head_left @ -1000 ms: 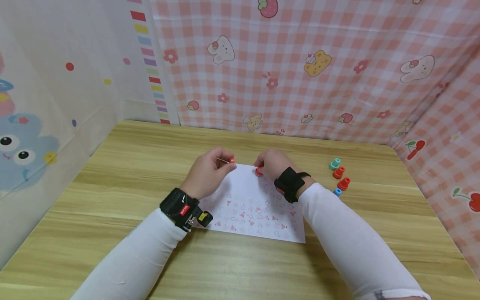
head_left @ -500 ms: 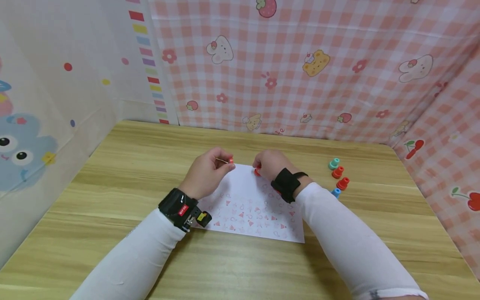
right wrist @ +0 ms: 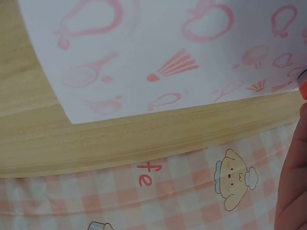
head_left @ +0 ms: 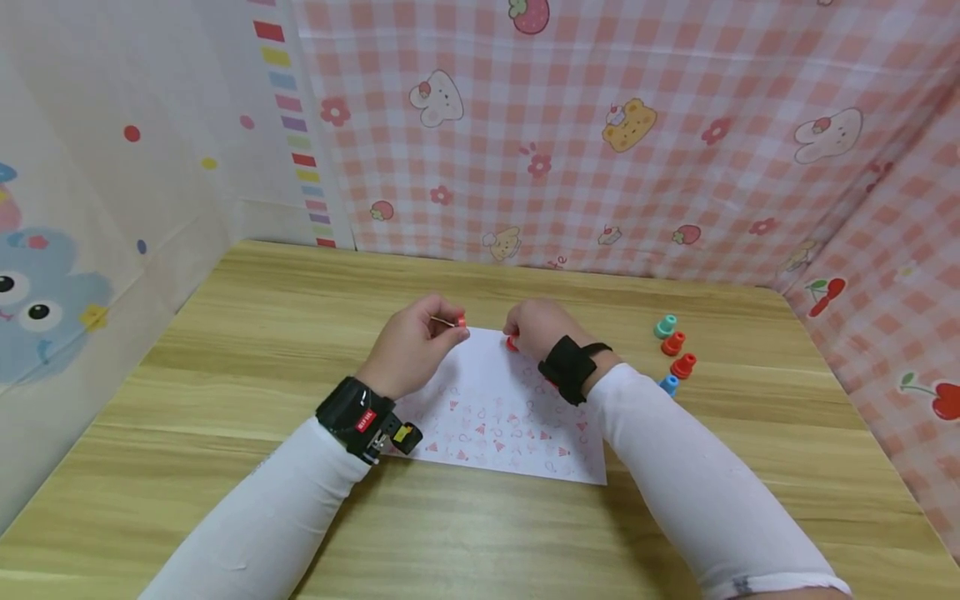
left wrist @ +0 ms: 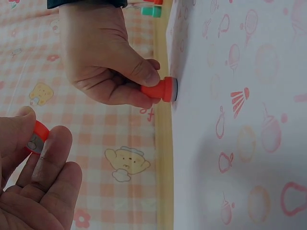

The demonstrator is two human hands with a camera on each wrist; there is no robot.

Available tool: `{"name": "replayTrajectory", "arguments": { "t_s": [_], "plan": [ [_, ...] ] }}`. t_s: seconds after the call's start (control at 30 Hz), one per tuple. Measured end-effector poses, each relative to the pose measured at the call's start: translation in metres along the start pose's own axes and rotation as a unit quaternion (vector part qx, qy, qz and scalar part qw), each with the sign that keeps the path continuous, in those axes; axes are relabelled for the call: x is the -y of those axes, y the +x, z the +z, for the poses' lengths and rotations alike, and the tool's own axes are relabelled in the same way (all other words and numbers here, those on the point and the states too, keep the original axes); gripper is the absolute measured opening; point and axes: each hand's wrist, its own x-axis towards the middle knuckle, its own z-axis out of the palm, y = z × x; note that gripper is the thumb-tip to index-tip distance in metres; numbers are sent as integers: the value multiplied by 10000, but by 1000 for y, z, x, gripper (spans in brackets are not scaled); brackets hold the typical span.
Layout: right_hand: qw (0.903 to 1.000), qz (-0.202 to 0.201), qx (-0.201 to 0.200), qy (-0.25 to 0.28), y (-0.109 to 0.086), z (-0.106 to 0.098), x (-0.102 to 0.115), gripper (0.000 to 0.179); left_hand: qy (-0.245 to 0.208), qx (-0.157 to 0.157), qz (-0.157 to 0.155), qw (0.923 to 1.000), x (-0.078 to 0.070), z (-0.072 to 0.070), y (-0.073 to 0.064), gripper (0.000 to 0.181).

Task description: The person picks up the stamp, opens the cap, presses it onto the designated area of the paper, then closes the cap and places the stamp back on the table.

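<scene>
A disc (left wrist: 38, 137) is pinched by the left hand (head_left: 410, 348), a stamp (left wrist: 165, 89) by the right hand (head_left: 549, 332). Paper (head_left: 489, 363) is printed nearside; the far middle is seemingly unprinted.

1. paper (head_left: 487, 379) on tbl (head_left: 465, 533), approx. mid.
2. L hand (head_left: 411, 348) over paper's far-L part, w/ cap-like pc (head_left: 461, 321).
3. R hand (head_left: 547, 329) to its R, w/ stamp (left wrist: 166, 89) at paper's far edge.
4. 4 stamps (head_left: 683, 367) on tbl, R of paper, nearest partly behind R sleeve (head_left: 697, 483).
5. cloth (head_left: 570, 117) behind tbl.
</scene>
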Motion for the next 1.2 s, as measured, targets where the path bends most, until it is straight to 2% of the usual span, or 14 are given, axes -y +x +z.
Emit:
{"name": "replayTrajectory", "arguments": {
  "t_s": [0.27, 0.67, 1.2],
  "plan": [
    [9998, 61, -4, 191, -1, 1, -1, 24, 13, -10, -13, 10000, -1, 0, 0, 17],
    [9999, -73, -46, -74, -2, 0, 1, 23, 56, -23, 51, 10000, 0, -1, 1, 20],
    [9998, 104, -88, 110, -3, 3, 1, 22, -5, -4, 3, 10000, 0, 1, 0, 18]
  ]
}}
